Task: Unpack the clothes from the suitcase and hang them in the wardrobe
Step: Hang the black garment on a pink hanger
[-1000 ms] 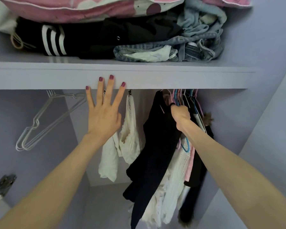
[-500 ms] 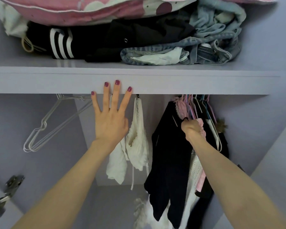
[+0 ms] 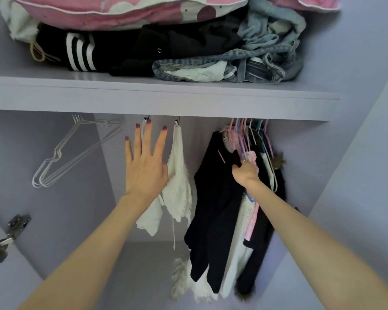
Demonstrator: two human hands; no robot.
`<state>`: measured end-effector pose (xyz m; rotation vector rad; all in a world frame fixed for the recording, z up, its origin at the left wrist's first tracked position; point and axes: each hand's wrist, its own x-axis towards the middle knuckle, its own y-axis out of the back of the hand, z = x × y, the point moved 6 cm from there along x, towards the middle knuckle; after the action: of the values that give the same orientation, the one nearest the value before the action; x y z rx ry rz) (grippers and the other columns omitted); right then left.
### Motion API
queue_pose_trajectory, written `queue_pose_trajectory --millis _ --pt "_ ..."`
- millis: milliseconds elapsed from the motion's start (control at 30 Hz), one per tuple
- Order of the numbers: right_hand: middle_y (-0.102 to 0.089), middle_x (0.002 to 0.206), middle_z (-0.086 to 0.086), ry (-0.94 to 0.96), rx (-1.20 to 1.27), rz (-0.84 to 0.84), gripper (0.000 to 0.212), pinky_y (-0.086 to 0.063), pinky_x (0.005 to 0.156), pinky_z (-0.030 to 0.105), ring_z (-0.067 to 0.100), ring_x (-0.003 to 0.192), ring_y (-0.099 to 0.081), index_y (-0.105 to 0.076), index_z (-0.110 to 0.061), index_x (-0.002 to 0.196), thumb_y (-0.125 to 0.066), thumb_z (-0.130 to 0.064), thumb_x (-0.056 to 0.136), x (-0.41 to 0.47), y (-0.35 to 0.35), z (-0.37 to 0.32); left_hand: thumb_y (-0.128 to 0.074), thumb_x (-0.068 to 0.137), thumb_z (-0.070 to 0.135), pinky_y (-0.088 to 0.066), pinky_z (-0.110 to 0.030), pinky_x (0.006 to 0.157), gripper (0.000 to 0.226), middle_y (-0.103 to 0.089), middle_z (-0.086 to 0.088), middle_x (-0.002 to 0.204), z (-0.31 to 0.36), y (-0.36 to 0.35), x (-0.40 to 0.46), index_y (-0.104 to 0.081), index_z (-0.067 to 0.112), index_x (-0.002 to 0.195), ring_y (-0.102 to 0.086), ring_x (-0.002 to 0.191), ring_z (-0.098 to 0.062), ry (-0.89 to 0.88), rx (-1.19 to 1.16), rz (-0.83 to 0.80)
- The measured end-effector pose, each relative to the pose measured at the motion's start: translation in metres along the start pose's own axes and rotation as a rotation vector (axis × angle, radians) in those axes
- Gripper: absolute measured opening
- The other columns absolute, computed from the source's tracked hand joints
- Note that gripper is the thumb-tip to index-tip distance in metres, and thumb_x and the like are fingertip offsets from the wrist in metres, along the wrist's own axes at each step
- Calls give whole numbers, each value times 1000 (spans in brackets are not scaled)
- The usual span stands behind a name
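My left hand (image 3: 143, 166) is raised with its fingers straight and spread, holding nothing, in front of a white top (image 3: 177, 186). My right hand (image 3: 245, 173) is curled round a fold of the black garment (image 3: 213, 209), pinching the cloth near its upper part.

That black garment is the piece I am hanging: plain, matt, soft cloth that falls in long dark folds from a pink hanger (image 3: 230, 135) under the shelf, at the left edge of a crowded bunch of clothes. Behind it hang a white knit with small holes, a strip of pink and more dark cloth; I cannot tell these pieces apart lower down, where they blur.

The white top is crinkled, with wavy edges and a thin dangling strap. Further left, thin white wire hangers (image 3: 72, 157) hang bare and tilted.

The rail is hidden behind the pale lilac shelf (image 3: 143, 99). On the shelf lie folded black clothes with white stripes, crumpled denim (image 3: 244, 66), and a pink cushion (image 3: 121, 7) cut off at the top.
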<state>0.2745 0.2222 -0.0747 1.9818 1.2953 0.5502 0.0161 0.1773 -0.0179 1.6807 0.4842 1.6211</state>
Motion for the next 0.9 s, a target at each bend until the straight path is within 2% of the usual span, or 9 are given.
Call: queue_pose_trajectory --millis 100,167,300,433,500,600,767,900 --pt "-27 150 19 173 -71 51 42 -28 113 37 32 140 -25 -40 1 135 -42 -18 98 -33 7 7 -46 90 6 -20 -53 114 61 -19 -18 152 7 -9 -29 -23 12 146 -14 142 -35 -7 -143 -182" --pt "-30 149 19 242 -128 70 40 -34 108 35 32 138 -31 -41 1 134 -41 -17 98 -63 9 16 -44 94 11 -25 -46 113 53 -25 -14 150 11 -9 -54 -26 11 144 -21 140 -31 -8 -205 -277" --pt "-46 136 16 286 -186 87 38 -43 93 36 33 117 -52 -45 -4 132 -41 -21 99 -123 3 40 -39 98 18 -34 -36 102 44 -39 -5 143 24 -2 -102 -33 14 142 -41 127 -24 -30 -269 -390" --pt "-53 128 14 211 -193 -16 35 -46 92 37 32 113 -55 -49 -7 128 -42 -22 98 -190 -18 83 -37 98 19 -44 -37 91 39 -47 -6 134 38 2 -166 -40 15 137 -50 117 -26 -70 -321 -537" --pt "-58 122 13 157 -193 -60 31 -46 89 35 32 109 -57 -51 -7 123 -43 -22 97 -230 -28 113 -37 98 21 -46 -39 88 38 -50 -6 131 48 2 -205 -40 17 136 -53 112 -27 -81 -357 -633" --pt "-61 120 12 74 -170 -144 32 -47 92 36 30 109 -58 -52 -7 125 -43 -20 97 -283 -43 156 -38 98 23 -46 -38 86 36 -52 -3 128 66 -2 -259 -44 20 133 -56 107 -25 -100 -400 -770" --pt "-57 127 11 -68 -133 -254 33 -38 98 27 26 115 -55 -52 -6 128 -45 -15 97 -371 -55 238 -38 97 16 -39 -31 90 33 -53 -6 125 122 -8 -346 -53 13 125 -49 116 -25 -295 -458 -952" --pt "-55 131 8 -224 -97 -263 35 -36 100 27 23 119 -52 -48 -10 132 -43 -17 98 -427 -46 310 -40 97 17 -35 -28 98 33 -52 -4 130 179 -9 -404 -55 12 126 -47 121 -22 -422 -502 -1100"
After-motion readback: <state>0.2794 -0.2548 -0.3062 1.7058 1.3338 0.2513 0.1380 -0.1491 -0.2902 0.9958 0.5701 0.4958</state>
